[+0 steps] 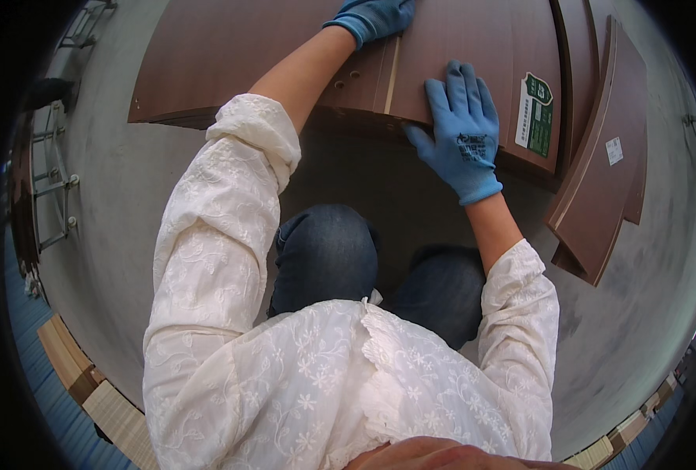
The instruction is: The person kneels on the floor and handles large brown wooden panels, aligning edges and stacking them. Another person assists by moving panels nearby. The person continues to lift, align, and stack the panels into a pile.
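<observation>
Large reddish-brown wood panels [246,63] lie side by side in front of me, with a thin pale strip [393,74] along the seam between two of them. My right hand [465,137], in a blue work glove, rests flat on the panel right of the seam, fingers stretched out and thumb at the near edge. My left hand [371,19], gloved the same, is at the top edge of the view above the seam. Its fingers look curled; what they hold, if anything, is hidden. Two round holes [354,75] show in the panel near the seam.
A green and white label [534,116] sits on the right panel. More brown boards [599,172] lean or lie at the right, one with a small white sticker [614,151]. Metal frames on wheels [56,176] stand at the left. Pale timber pieces [113,415] lie behind me on the left.
</observation>
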Motion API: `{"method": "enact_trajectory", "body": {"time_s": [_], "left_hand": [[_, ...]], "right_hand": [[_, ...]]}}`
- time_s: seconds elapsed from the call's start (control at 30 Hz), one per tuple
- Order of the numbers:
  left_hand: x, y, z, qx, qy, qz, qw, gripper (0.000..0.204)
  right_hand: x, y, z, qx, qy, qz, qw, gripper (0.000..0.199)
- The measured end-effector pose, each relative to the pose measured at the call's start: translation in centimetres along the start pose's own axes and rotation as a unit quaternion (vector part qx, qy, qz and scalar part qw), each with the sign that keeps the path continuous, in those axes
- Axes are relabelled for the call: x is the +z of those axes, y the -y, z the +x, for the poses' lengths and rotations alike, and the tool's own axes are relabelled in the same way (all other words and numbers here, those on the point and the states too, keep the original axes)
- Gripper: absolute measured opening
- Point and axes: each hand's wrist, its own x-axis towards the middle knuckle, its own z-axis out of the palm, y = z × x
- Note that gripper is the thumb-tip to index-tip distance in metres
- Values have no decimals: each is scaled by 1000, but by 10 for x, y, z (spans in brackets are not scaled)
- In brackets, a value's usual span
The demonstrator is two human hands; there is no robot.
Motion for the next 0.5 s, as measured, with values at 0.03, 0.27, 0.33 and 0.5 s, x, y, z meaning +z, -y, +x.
{"method": "enact_trajectory", "body": {"time_s": [0.03,0.27,0.33,0.5], "left_hand": [[0,0,0,4,-2,0,1000,50],[1,0,1,4,-6,2,1000,49],[-3,2,1,-9,-6,-43,999,47],[-43,1,-8,57,-75,-194,976,45]], "right_hand": [[0,0,0,-1,0,-1,1000,69],[-15,-3,1,-5,-33,63,997,65],[-28,-10,-1,-3,-85,101,991,62],[-91,-49,-36,52,-246,143,957,48]]}}
